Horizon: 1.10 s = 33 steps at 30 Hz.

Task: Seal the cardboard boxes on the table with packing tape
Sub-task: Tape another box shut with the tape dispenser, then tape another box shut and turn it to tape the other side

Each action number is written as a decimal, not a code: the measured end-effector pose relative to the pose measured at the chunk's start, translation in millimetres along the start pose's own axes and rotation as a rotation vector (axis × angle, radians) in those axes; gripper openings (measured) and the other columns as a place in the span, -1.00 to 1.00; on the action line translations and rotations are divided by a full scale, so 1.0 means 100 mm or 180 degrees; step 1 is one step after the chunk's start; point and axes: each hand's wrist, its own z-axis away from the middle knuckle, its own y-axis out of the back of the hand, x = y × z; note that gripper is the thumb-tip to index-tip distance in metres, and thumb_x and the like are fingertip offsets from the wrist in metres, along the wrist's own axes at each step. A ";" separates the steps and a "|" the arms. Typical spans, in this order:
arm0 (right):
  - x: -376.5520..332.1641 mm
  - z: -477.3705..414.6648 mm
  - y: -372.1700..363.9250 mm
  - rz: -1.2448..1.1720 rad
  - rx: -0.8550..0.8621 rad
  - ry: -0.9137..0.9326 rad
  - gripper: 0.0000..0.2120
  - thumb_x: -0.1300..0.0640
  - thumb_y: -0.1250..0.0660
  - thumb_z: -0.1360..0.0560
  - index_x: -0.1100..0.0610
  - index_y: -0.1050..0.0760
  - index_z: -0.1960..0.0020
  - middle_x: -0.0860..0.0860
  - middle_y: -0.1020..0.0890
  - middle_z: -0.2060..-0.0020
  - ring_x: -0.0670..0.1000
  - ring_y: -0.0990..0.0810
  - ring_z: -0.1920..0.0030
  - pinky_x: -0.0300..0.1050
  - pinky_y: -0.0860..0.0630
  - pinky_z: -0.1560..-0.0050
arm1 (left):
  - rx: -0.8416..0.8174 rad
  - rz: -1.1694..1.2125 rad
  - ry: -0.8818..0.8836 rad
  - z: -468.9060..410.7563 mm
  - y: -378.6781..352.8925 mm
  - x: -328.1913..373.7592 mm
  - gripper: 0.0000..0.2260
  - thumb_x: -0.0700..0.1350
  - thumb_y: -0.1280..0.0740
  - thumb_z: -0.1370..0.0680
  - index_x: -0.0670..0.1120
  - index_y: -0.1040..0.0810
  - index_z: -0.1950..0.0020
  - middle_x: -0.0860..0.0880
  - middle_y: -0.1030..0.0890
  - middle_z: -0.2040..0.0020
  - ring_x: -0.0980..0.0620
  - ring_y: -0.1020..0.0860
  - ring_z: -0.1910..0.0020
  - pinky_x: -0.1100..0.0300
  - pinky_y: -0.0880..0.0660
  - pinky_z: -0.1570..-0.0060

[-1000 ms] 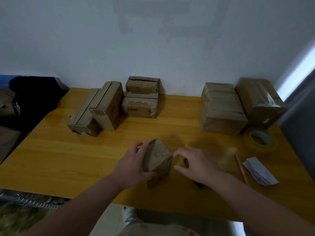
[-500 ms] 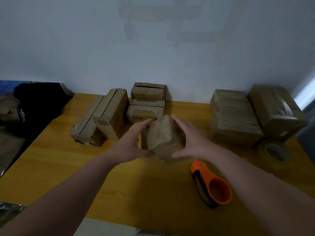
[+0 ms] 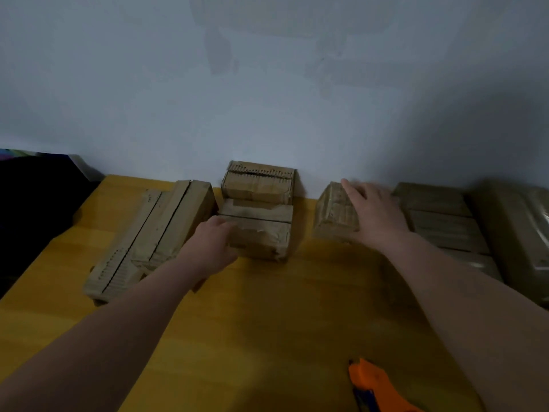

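A small taped cardboard box stands on the yellow table near the wall, just left of the right-hand boxes. My right hand rests on its right side with fingers stretched out. My left hand reaches the left end of the lower box of a two-box stack and touches it, and its fingertips are hidden. The upper box of that stack sits against the wall. An orange tape dispenser lies at the front right, cut off by the frame edge.
Two long boxes lie side by side at the left. Larger taped boxes and a wrapped one fill the right edge. A dark bag sits beyond the table's left edge. The wall stands right behind the boxes.
The small box went from both hands in mid-air to the table at the back right. My left hand let go and moved to the middle stack. The view tilted upward.
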 end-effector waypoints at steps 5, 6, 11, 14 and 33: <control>0.14 -0.45 -0.21 0.0182 -0.0319 -0.0078 0.02 -0.05 -0.48 -0.41 -0.24 0.23 -0.53 0.14 -0.11 -0.43 0.23 -0.11 -0.46 0.18 -0.17 -0.42 | -0.0142 -0.0229 -0.0038 -0.40 -0.09 -0.09 -0.28 0.02 -0.43 -0.48 0.01 -0.14 -0.55 -0.04 -0.16 -0.50 -0.11 -0.16 -0.47 -0.01 -0.31 -0.40; 0.16 -0.51 -0.25 0.0218 -0.0366 -0.0091 0.01 0.00 -0.46 -0.42 -0.26 0.24 -0.52 0.15 -0.09 -0.43 0.24 -0.07 -0.47 0.18 -0.16 -0.43 | -0.0189 -0.0266 -0.0050 -0.47 -0.11 -0.10 -0.25 0.02 -0.44 -0.48 0.02 -0.12 -0.56 -0.04 -0.13 -0.52 -0.11 -0.12 -0.49 -0.03 -0.29 -0.41; 0.26 -0.73 -0.39 0.0463 -0.0523 -0.0213 -0.01 0.19 -0.39 -0.46 -0.33 0.27 -0.49 0.18 0.00 -0.44 0.32 0.03 -0.47 0.24 -0.16 -0.43 | -0.0391 -0.0437 -0.0070 -0.76 -0.14 -0.10 -0.12 0.03 -0.49 -0.42 0.07 -0.02 -0.57 -0.01 0.00 -0.55 -0.13 0.01 -0.52 -0.09 -0.21 -0.45; 0.31 -0.80 -0.42 0.0479 -0.0614 -0.0276 -0.05 0.20 -0.36 -0.48 -0.32 0.24 -0.50 0.18 -0.01 -0.43 0.34 -0.07 -0.44 0.23 -0.20 -0.40 | -0.0564 -0.0536 -0.0116 -0.87 -0.19 -0.11 -0.07 0.06 -0.51 -0.39 0.09 0.03 -0.57 0.00 0.05 -0.56 -0.14 0.07 -0.53 -0.13 -0.18 -0.45; -0.06 -0.16 -0.38 -0.0420 -0.0086 -0.0433 -0.12 0.27 -0.34 -0.49 -0.10 0.12 -0.57 0.10 -0.01 -0.52 0.16 -0.04 -0.49 0.05 -0.31 -0.37 | -0.0528 -0.0790 -0.0202 -0.43 -0.40 0.11 -0.12 0.12 -0.43 -0.45 0.13 0.09 -0.57 0.01 0.12 -0.56 -0.17 0.12 -0.52 -0.11 -0.27 -0.42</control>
